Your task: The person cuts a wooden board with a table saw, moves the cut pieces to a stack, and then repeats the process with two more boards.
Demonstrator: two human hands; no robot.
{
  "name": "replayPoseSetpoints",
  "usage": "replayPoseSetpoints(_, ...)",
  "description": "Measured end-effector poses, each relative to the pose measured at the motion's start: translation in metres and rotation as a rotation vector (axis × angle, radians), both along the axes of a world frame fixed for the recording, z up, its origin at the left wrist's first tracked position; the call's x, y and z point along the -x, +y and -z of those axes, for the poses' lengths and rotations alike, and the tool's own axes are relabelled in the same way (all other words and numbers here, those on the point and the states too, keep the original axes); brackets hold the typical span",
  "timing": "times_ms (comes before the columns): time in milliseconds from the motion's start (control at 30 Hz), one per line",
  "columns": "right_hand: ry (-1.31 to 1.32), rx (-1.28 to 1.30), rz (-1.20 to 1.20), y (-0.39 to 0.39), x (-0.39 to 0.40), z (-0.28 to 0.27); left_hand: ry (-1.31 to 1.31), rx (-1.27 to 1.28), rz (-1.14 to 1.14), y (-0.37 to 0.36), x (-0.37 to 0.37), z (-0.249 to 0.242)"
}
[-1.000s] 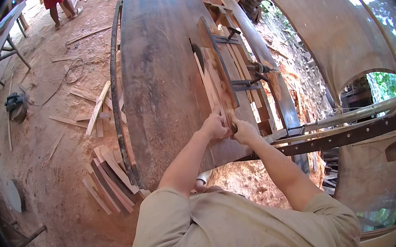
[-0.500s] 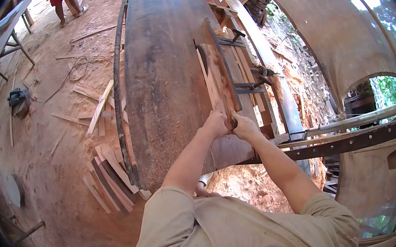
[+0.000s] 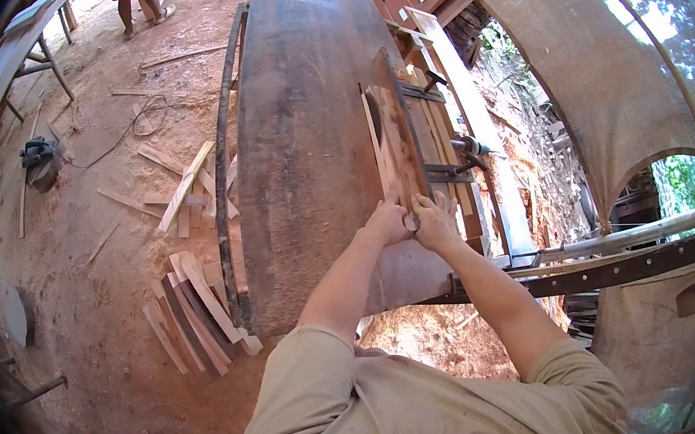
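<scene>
Both hands sit side by side at the near end of the wood strip [image 3: 391,148]. Left hand [image 3: 387,221] and right hand [image 3: 434,220] are both closed on it, about equally near. The strip's long axis runs straight away across the table [image 3: 304,136], just beside the blade slot.

On the long table [image 3: 304,136], near its right edge: a board [image 3: 395,147] lying lengthwise, just left of the fence [image 3: 407,124]. At the board's near end: left hand [image 3: 387,221] and right hand [image 3: 434,222], side by side, both touching it. Right of the fence: clamps [image 3: 457,162] and rails [image 3: 485,141]. Left of the table, on the ground: wood offcuts [image 3: 195,307]. Farther left: a power tool [image 3: 39,153]. Far behind: a person's legs [image 3: 136,5].
</scene>
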State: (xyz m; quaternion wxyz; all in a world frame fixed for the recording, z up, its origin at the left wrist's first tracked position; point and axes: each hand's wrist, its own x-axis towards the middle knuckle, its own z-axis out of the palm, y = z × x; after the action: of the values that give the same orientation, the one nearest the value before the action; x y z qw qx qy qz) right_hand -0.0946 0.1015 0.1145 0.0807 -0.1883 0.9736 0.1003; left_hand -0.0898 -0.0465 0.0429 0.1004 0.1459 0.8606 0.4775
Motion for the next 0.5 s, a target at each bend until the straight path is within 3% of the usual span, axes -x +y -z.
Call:
replayPoseSetpoints(200,-0.018,0.008,0.047,-0.008,0.013,-0.001,0.057,-0.047,0.015,-0.016,-0.037,0.019)
replayPoseSetpoints(267,-0.023,0.002,0.050,-0.012,0.016,-0.003,0.066,-0.469,-0.152,-0.032,-0.041,0.046)
replayPoseSetpoints(333,-0.029,-0.004,0.056,-0.016,0.020,-0.006,0.184,-0.543,-0.559,-0.076,-0.059,0.005)
replayPoseSetpoints(367,-0.035,-0.006,0.058,-0.017,0.022,-0.008,0.380,-0.466,-0.722,-0.095,-0.047,0.033)
replayPoseSetpoints(433,-0.045,-0.009,0.065,-0.018,0.026,-0.007,0.533,-0.197,-1.117,-0.150,-0.040,0.034)
replayPoseSetpoints(500,-0.022,-0.003,0.050,-0.018,0.032,-0.004,0.492,-0.023,-1.376,-0.199,-0.041,0.034)
